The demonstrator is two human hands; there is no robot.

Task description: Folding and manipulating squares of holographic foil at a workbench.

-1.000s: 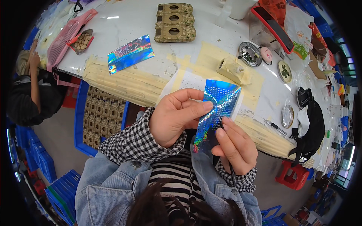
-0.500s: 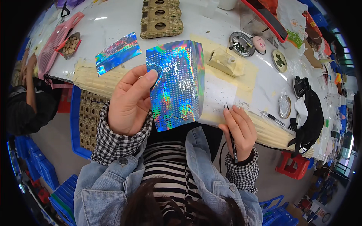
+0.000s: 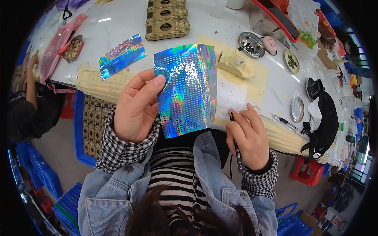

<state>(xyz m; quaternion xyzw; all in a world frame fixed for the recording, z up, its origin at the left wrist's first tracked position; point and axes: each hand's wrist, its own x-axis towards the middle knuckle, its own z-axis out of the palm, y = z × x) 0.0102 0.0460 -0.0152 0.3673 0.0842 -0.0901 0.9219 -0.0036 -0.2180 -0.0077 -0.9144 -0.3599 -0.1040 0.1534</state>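
My left hand [image 3: 136,106] pinches a shiny holographic sheet [image 3: 183,94] by its left edge, thumb on the front. Rows of small rectangular marks cover the sheet, and its right side is folded back. Lower on the right, my right hand [image 3: 251,137] is closed round black tweezers [image 3: 239,159], whose tips point up and away from me beside the sheet, apart from it. Beyond those tips lies a white paper [image 3: 232,92] dotted with tiny dark specks. A smaller holographic piece [image 3: 124,59] rests on the table to the left of the sheet.
A camouflage-patterned carton with round openings [image 3: 165,27] stands at the back. A cream block [image 3: 236,65], a metal dish with dark bits [image 3: 252,45], another small dish [image 3: 291,63] and a pen [image 3: 285,122] lie rightward. A blue crate [image 3: 78,137] sits low left; a person's arm [image 3: 31,86] shows far left.
My right hand has turned, and the tweezers' tips have swung left and slightly down. The sheet has shifted a little to the right in my left hand.
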